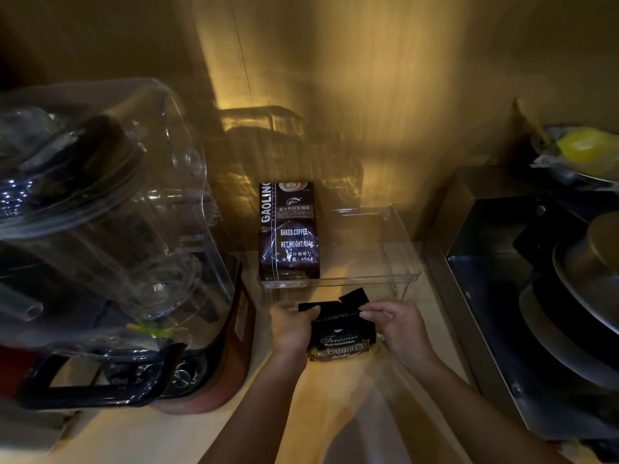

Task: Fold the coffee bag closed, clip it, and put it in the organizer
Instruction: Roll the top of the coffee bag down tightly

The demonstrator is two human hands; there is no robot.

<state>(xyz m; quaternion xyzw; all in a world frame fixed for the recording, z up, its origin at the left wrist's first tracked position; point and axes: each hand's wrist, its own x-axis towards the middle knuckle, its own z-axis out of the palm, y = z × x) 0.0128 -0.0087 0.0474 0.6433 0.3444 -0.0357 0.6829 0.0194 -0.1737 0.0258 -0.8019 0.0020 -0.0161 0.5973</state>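
Left hand (290,324) pinches the top-left corner of the black coffee bag (340,336), fingers curled over the flap; right hand (397,324) pinches the top-right corner, thumb and fingertips pressed on the flap edge; bag sits lower centre of the frame, standing on the pale surface (335,403), label facing the camera, held between both hands, neither nearer than the other; the top flap (345,301) runs left-right across the frame, still up and uneven, right part kinked higher than the left, so the fold looks just begun, not finished; fold line would lie along that left-right axis, roll toward or away from the person; no clip seen anywhere in view, cannot tell where it is; clear organizer (398,249) sits just beyond the bag, toward frame centre, its front rim near the flap; a second coffee bag (288,236) stands at its left end, the right part of the bin open, so room for the held bag lies up and slightly right of the hands; blender (110,229) crowds the left side, a dark metal appliance (522,296) the right; free corridor is narrow, straight ahead; bare surface in front of the bag, lower frame, gives room for pressing the fold.
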